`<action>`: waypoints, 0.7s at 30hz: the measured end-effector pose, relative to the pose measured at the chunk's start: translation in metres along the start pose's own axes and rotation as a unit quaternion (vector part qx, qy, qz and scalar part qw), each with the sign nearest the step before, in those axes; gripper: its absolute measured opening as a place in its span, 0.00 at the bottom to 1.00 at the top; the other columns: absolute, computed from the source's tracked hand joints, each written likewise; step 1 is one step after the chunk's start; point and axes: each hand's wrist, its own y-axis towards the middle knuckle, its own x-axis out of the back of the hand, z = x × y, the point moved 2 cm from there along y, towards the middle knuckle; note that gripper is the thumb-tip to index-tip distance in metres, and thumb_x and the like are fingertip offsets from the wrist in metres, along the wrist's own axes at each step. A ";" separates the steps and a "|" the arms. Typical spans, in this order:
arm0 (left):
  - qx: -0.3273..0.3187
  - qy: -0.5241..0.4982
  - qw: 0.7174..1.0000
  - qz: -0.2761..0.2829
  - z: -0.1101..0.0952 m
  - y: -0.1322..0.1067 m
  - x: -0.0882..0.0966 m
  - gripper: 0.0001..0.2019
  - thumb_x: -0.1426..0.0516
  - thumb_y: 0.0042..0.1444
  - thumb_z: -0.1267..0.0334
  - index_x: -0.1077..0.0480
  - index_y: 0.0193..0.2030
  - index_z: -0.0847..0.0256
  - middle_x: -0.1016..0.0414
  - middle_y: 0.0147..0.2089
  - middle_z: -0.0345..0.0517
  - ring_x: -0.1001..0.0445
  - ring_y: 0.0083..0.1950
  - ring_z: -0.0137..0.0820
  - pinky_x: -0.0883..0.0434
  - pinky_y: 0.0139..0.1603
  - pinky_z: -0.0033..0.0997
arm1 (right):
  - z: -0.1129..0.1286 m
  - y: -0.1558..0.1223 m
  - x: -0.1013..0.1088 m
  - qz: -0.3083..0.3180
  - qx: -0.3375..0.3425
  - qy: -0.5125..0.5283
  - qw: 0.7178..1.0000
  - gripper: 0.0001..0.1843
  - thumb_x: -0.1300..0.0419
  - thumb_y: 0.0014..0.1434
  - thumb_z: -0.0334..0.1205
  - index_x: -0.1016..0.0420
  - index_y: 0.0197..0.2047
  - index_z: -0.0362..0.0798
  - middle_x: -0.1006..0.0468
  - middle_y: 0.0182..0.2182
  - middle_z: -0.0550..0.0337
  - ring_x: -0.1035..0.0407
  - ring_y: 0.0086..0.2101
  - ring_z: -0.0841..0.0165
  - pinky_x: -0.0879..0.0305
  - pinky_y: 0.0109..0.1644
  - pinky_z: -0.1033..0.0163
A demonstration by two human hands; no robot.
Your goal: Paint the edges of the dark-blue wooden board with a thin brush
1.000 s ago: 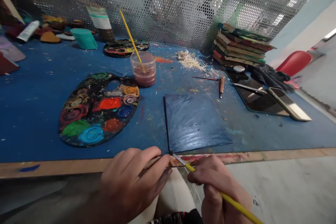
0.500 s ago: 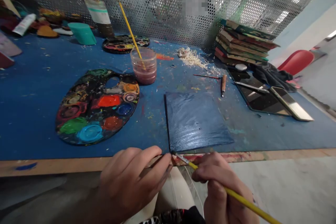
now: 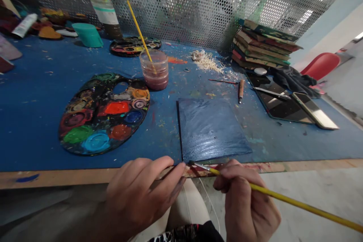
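A square panel coated in dark blue paint lies at the table's near edge, its left side darker. My right hand is closed around a yellow-handled paintbrush. The brush's dark bristles are at the panel's near side, close to its left corner. At that same corner my left hand rests on the table edge, fingers extended and a little apart, one fingertip at the corner. To the left lies a black palette with wells of red, green, blue and brown paint.
Behind the palette stands a clear cup of murky water with another yellow brush in it. Wood shavings, a carving tool and a stack of boards lie farther back. A tablet and phone are at right.
My right hand has shifted slightly right, drawing the bristles along the panel's near edge, and the brush handle now lies flatter. My left hand stays at the corner.
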 end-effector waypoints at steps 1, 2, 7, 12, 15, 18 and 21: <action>-0.002 -0.003 1.000 0.000 0.000 0.000 0.000 0.12 0.38 0.55 0.59 0.28 0.47 0.49 0.21 0.38 0.38 0.28 0.30 0.31 0.36 0.31 0.36 | 0.000 0.000 0.000 -0.004 0.002 -0.002 1.000 0.12 0.49 0.63 0.28 0.24 0.38 0.47 0.28 0.22 0.63 0.32 0.27 0.72 0.38 0.27 0.65; -0.003 -0.004 1.000 0.000 0.000 -0.001 0.000 0.12 0.38 0.55 0.59 0.28 0.47 0.49 0.21 0.38 0.39 0.28 0.30 0.32 0.36 0.31 0.36 | 0.000 0.001 0.000 -0.007 0.004 -0.004 1.000 0.12 0.48 0.63 0.28 0.24 0.38 0.47 0.28 0.22 0.63 0.32 0.28 0.72 0.38 0.28 0.65; -0.008 -0.002 1.000 -0.014 -0.001 -0.001 0.002 0.15 0.36 0.54 0.62 0.29 0.48 0.50 0.21 0.38 0.39 0.28 0.31 0.32 0.36 0.31 0.36 | 0.001 0.007 0.009 -0.056 -0.011 -0.036 0.998 0.12 0.47 0.64 0.30 0.24 0.34 0.47 0.28 0.23 0.63 0.32 0.28 0.73 0.38 0.30 0.64; 0.013 -0.030 0.999 -0.028 -0.001 0.000 0.003 0.17 0.35 0.52 0.64 0.29 0.49 0.51 0.22 0.40 0.39 0.27 0.33 0.32 0.35 0.34 0.36 | -0.003 0.020 0.027 -0.184 -0.007 -0.120 0.976 0.11 0.43 0.63 0.34 0.25 0.29 0.47 0.30 0.22 0.65 0.37 0.22 0.75 0.40 0.30 0.61; 0.001 -0.022 1.000 -0.021 0.000 -0.001 0.000 0.15 0.36 0.53 0.63 0.28 0.48 0.50 0.22 0.39 0.39 0.28 0.32 0.30 0.36 0.33 0.35 | 0.001 0.026 0.031 -0.242 0.020 -0.160 0.957 0.09 0.42 0.62 0.34 0.25 0.29 0.47 0.30 0.22 0.65 0.38 0.21 0.75 0.40 0.29 0.61; -0.002 -0.016 1.000 -0.008 0.001 -0.003 -0.001 0.13 0.38 0.55 0.63 0.28 0.48 0.51 0.23 0.39 0.40 0.29 0.32 0.31 0.37 0.34 0.36 | 0.008 0.028 0.026 -0.163 0.029 -0.133 0.977 0.11 0.46 0.63 0.32 0.26 0.31 0.47 0.31 0.22 0.64 0.36 0.23 0.73 0.38 0.29 0.61; 0.008 -0.009 1.000 0.007 0.001 -0.002 -0.001 0.11 0.40 0.57 0.63 0.28 0.47 0.50 0.23 0.38 0.40 0.30 0.32 0.33 0.38 0.34 0.37 | 0.011 0.026 0.016 0.021 0.032 -0.121 0.992 0.11 0.48 0.64 0.31 0.27 0.34 0.47 0.30 0.22 0.63 0.33 0.26 0.72 0.37 0.28 0.63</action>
